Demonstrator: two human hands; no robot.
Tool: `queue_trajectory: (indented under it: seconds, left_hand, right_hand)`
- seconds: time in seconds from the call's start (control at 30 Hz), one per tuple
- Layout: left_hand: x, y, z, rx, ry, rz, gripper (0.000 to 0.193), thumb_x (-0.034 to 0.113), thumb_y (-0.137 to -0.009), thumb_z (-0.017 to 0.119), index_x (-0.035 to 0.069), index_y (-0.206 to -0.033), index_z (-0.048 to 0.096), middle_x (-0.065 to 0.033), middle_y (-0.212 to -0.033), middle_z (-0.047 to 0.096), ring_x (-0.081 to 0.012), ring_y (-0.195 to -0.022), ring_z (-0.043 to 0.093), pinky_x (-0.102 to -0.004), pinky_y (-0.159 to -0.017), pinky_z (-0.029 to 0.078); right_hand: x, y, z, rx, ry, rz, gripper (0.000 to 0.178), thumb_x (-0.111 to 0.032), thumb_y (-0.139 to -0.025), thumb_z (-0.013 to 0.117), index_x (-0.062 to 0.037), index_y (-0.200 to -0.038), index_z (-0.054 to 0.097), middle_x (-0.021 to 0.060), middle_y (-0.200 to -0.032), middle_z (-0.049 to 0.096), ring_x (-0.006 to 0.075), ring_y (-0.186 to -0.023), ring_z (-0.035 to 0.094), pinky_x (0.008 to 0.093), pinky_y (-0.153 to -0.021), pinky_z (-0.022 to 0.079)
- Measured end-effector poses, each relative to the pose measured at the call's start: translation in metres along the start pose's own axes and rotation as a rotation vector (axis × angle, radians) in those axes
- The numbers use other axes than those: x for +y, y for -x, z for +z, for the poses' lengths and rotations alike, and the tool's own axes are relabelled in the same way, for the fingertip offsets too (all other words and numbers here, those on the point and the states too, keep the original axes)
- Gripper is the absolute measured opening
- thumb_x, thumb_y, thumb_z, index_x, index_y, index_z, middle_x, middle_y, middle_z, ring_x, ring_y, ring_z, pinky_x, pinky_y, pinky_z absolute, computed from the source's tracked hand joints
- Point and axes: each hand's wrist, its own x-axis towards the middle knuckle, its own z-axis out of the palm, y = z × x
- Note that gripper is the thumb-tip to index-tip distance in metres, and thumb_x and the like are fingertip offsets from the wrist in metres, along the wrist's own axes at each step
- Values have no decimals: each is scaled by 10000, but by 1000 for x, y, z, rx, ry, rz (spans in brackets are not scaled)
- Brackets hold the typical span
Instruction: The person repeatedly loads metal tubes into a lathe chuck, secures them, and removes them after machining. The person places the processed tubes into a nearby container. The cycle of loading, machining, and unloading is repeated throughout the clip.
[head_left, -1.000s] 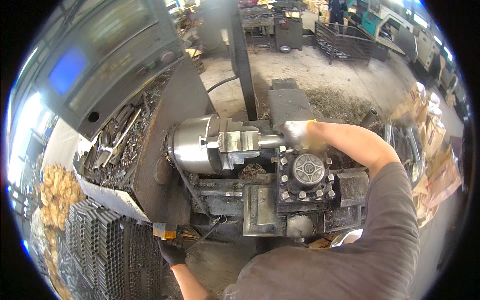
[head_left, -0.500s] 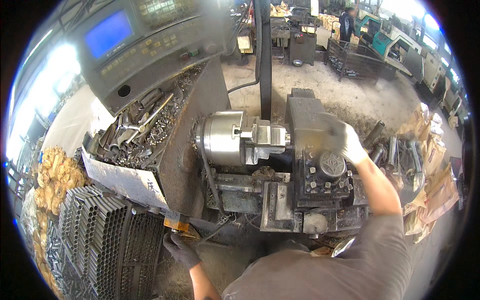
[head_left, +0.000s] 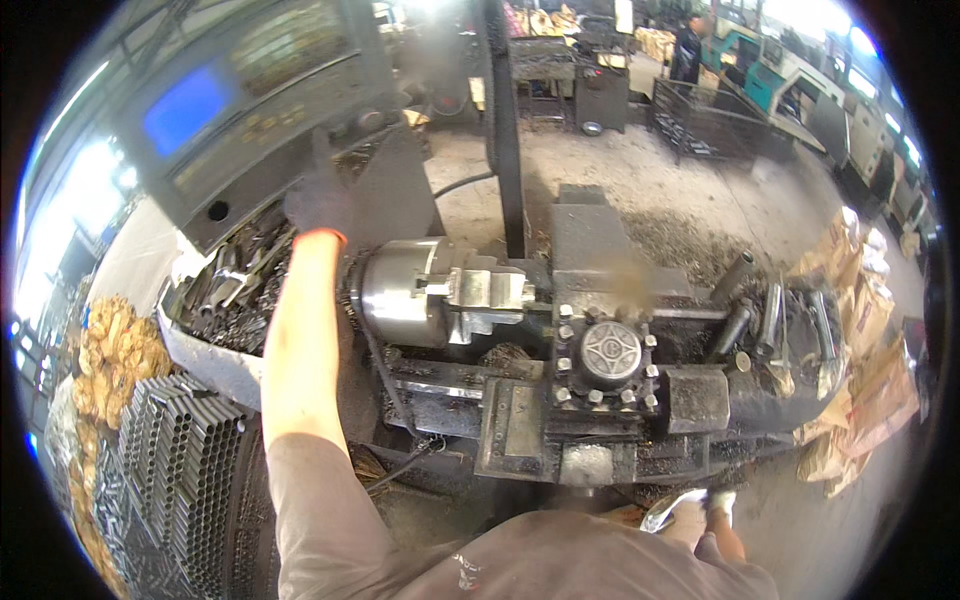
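control panel [head_left: 262,98] stands before the left hand's [head_left: 318,203] blurred fingers [head_left: 321,165], contact unclear.

Left arm [head_left: 308,350] straight out ahead, dark-gloved left grip [head_left: 320,202] blurred; right arm [head_left: 733,545] low

Glossy smooth metal chuck [head_left: 400,295], matt cloth-like glove [head_left: 318,205], dull-faced control panel [head_left: 285,115], grimy metal tool post [head_left: 608,358], matt cloth shirt [head_left: 580,560], smooth metal tubes [head_left: 180,460] with slight sheen, creased paper sacks [head_left: 868,345], rough matt floor [head_left: 565,160]
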Motion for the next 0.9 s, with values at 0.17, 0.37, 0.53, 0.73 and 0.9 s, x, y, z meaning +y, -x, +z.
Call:
queue_trajectory:
  seconds: [0.17,0.37,0.53,0.73,0.9]
  left_hand:
    - [4,-1,17,23,30,64,885,411,-975,680,130,-1691,241,-261,-1309,711,-414,-1157,721,-565,-949,564]
    - [-19,289,65,-274,294,477,370,407,-965,650,86,-1135,718,-182,-1022,731,-387,-954,725,-633,-1027,466]
    - [-160,666,117,-834,449,-217,450,465,-999,605,110,-1231,754,-217,-1132,770,-440,-1101,719,-526,-944,559]
    - [-317,1150,-44,-1017,63,-1795,518,445,-1028,560,88,-1376,703,-199,-1486,628,-401,-1364,612,-503,-1102,499]
    - [-255,1319,-219,-610,-242,-2264,477,416,-1021,527,57,-1199,786,-232,-1303,729,-421,-1217,705,-509,-975,571]
  right_hand:
    - [20,88,59,-505,298,-210,273,-236,-960,673,-5,-1066,774,251,-1013,778,397,-833,728,494,-803,573]
    - [-54,52,50,-552,500,-604,263,-260,-949,680,-44,-1061,781,220,-1020,782,380,-855,735,485,-810,578]
    - [-208,22,76,-475,646,-1069,256,-279,-939,686,-75,-1057,786,195,-1027,786,367,-874,741,477,-816,582]
    - [-453,147,139,-439,842,-1710,247,-303,-928,692,-114,-1052,792,165,-1034,790,350,-896,748,468,-823,587]
    - [-556,340,205,-519,1019,-2224,240,-323,-919,698,-146,-1047,798,140,-1040,793,336,-914,753,461,-828,591]
